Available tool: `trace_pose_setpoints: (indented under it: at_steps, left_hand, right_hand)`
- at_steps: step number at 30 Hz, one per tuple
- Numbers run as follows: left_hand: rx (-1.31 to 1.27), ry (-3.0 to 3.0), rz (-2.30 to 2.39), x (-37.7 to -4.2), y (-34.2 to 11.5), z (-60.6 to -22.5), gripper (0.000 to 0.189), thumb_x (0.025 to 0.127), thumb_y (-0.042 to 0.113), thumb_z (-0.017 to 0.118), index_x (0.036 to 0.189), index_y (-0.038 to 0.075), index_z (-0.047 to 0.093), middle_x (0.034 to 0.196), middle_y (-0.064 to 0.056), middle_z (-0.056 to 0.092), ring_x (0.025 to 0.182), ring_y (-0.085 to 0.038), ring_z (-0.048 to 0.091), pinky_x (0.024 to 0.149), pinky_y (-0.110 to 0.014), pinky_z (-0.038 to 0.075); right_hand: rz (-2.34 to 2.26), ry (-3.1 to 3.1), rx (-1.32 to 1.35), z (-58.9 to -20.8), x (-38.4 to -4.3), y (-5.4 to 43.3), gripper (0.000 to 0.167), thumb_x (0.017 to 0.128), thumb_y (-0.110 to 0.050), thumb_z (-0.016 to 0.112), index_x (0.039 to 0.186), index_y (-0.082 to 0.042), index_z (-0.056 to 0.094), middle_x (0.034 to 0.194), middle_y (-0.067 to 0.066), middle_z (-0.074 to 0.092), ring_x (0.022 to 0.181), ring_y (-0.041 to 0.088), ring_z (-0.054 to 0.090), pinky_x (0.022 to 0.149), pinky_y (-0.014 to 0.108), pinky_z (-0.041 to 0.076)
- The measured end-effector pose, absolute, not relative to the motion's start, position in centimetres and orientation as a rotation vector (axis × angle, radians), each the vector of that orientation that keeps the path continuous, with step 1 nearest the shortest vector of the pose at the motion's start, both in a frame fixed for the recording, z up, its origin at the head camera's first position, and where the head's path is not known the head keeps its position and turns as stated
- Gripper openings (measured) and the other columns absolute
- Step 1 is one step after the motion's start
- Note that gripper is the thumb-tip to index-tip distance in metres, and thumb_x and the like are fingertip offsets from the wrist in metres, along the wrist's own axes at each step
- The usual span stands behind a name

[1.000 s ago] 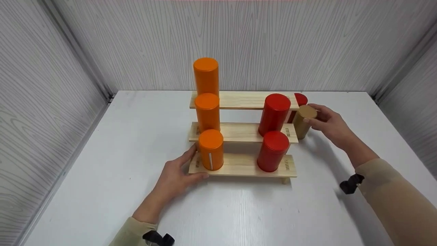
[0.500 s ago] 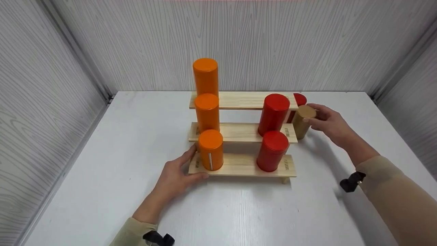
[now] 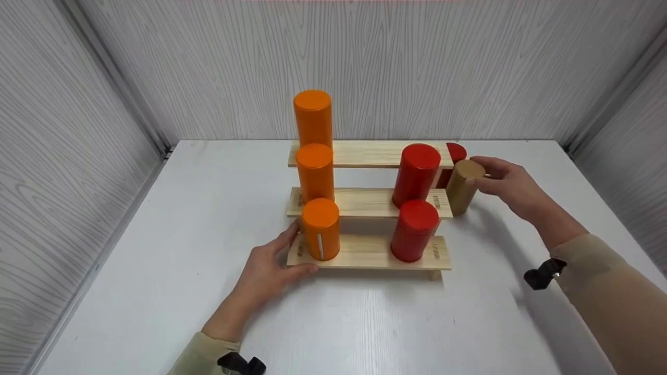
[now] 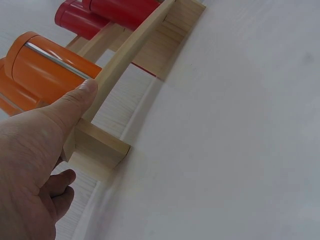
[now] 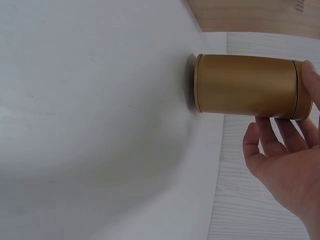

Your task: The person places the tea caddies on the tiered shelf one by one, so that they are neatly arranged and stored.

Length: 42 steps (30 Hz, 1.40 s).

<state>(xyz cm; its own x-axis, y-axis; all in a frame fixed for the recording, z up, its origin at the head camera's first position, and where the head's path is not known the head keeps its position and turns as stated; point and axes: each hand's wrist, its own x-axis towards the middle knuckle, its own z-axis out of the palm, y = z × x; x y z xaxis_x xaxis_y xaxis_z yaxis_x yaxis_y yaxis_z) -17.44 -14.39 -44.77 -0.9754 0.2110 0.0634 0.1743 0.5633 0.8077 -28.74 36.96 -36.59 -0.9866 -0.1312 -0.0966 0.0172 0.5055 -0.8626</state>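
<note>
In the head view my left hand [image 3: 268, 268] holds the left end of the lowest step of a three-step wooden rack [image 3: 367, 252]. Its thumb lies along the front edge of the board [image 4: 117, 62], beside an orange canister [image 4: 47, 67]; the other fingers reach behind it and are partly hidden. To the right of the rack, my right hand [image 3: 513, 187] pinches a gold canister [image 3: 462, 190] near its lid, thumb on one side and fingers on the other. The right wrist view has the gold canister [image 5: 245, 86] with its base close over the white table.
Orange canisters stand on the left of all three steps, including the top one [image 3: 313, 122]. Red canisters, such as the front one [image 3: 415, 234], stand on the right of the lower two. Another red canister [image 3: 457, 151] is partly hidden behind the rack. Wood-grain panels [image 3: 365, 67] enclose the white table [image 3: 172, 234].
My right hand has shifted slightly right with the gold canister, which now stands a little farther from the rack. The left hand keeps its hold on the rack.
</note>
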Motion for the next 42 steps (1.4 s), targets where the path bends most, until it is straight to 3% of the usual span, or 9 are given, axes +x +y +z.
trace_pose_setpoints:
  at_steps: [12,21,30,38,42]
  left_hand:
    - [0.320,2.733,1.402,-17.6,-14.5,-44.7,0.108,0.077,0.065,0.088,0.166,0.034,0.035,0.161,0.004,0.047,0.153,-0.024,0.040,0.125,-0.051,0.033]
    - [0.344,2.732,1.419,-17.7,-14.6,-44.9,0.108,0.078,0.063,0.088,0.166,0.030,0.036,0.162,0.007,0.045,0.153,-0.023,0.039,0.125,-0.050,0.033]
    - [0.324,2.729,1.408,-17.8,-14.7,-44.8,0.107,0.077,0.065,0.087,0.166,0.033,0.036,0.162,0.008,0.046,0.153,-0.022,0.039,0.125,-0.050,0.033]
    - [0.326,2.713,1.426,-17.9,-14.7,-44.7,0.107,0.078,0.063,0.088,0.166,0.034,0.035,0.162,0.008,0.045,0.154,-0.022,0.039,0.125,-0.050,0.032]
    - [0.328,2.714,1.423,-17.9,-14.7,-44.6,0.107,0.078,0.064,0.088,0.166,0.034,0.035,0.162,0.008,0.045,0.154,-0.022,0.038,0.125,-0.050,0.032]
  right_hand:
    - [-1.398,2.673,-0.101,-33.7,-28.5,38.0,0.071,0.102,-0.046,0.071,0.162,-0.019,0.045,0.149,0.000,0.057,0.130,0.012,0.056,0.111,0.031,0.050]
    - [-1.475,2.701,-0.187,-30.9,-27.8,37.7,0.064,0.102,-0.037,0.074,0.157,-0.015,0.052,0.137,-0.005,0.065,0.123,0.012,0.060,0.097,0.018,0.050]
    - [-1.485,2.724,-0.223,-28.6,-27.6,37.7,0.064,0.102,-0.034,0.074,0.158,-0.013,0.051,0.136,-0.005,0.066,0.122,0.014,0.060,0.095,0.017,0.050]
    - [-1.428,2.771,-0.182,-26.9,-27.6,37.8,0.064,0.102,-0.040,0.073,0.159,-0.020,0.050,0.140,-0.003,0.062,0.124,0.016,0.056,0.111,0.042,0.045]
    - [-1.496,2.762,-0.244,-26.1,-27.5,37.7,0.058,0.104,-0.033,0.072,0.157,-0.017,0.053,0.138,-0.002,0.064,0.123,0.016,0.059,0.101,0.024,0.050]
